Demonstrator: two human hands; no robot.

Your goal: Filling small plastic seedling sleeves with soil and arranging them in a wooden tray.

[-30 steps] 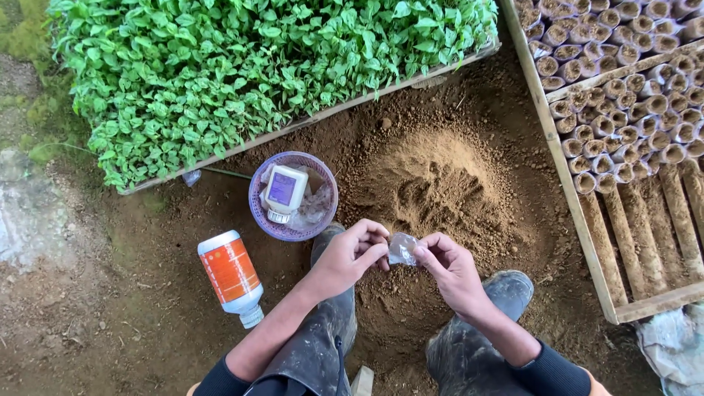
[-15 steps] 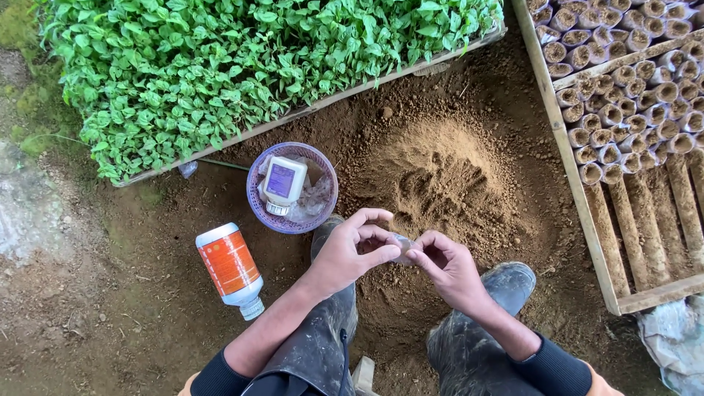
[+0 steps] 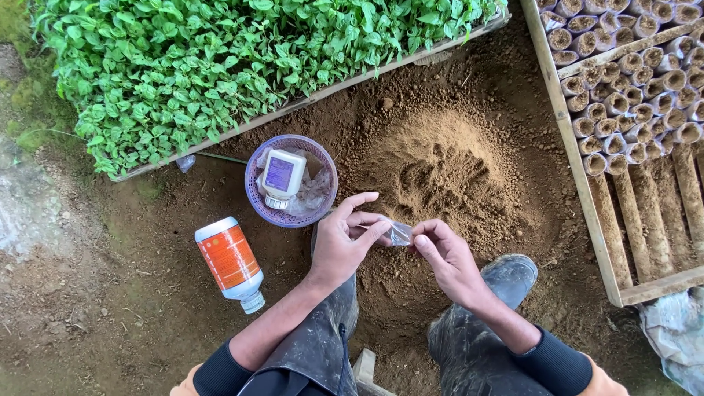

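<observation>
Between both hands I hold a small clear plastic bag (image 3: pixel 400 234) above brown soil. My left hand (image 3: pixel 345 238) pinches its left edge with thumb and fingers. Gripping the bag's right edge with the fingertips is my right hand (image 3: pixel 447 257). A mound of loose sandy soil (image 3: pixel 440 165) lies just beyond the hands. Dark rubber boots (image 3: pixel 484 323) show below my wrists.
A purple basket (image 3: pixel 323 202) holding a white bottle (image 3: pixel 282 176) sits to the left. An orange-labelled bottle (image 3: pixel 229 262) lies on the ground. A tray of green seedlings (image 3: pixel 220 66) fills the top; a wooden crate of soil-filled tubes (image 3: pixel 638 81) stands right.
Both hands stay on the small bag and have shifted slightly; the left fingers spread wider over it. Bottles, basket and soil have not moved.
</observation>
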